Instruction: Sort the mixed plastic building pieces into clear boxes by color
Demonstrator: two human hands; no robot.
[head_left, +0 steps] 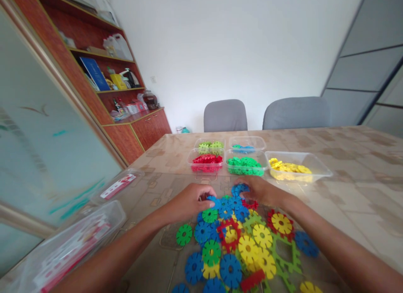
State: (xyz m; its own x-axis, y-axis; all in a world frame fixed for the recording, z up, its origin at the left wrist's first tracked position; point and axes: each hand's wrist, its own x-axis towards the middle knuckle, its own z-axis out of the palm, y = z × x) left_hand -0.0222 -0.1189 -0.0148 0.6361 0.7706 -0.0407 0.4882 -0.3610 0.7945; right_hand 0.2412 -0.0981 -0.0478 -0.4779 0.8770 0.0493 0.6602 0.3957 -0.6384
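Observation:
At the far edge of a pile of notched plastic discs, my left hand (192, 200) is closed with thumb and fingers on a blue disc (214, 202). My right hand (258, 189) grips one or more blue discs (239, 189) just to the right. Below both hands the pile spreads out, with yellow discs (248, 248), a green disc (211, 253), a red square frame piece (223, 238) and light green frame pieces (294, 257). A single green disc (184, 234) lies apart on the left.
Beyond the pile stand clear tubs of sorted pieces: red (206, 163), green (246, 165), yellow (291, 168), light green (210, 147) and blue (243, 149). Lidded plastic boxes (118, 209) line the table's left edge. Two grey chairs (225, 116) stand at the far side.

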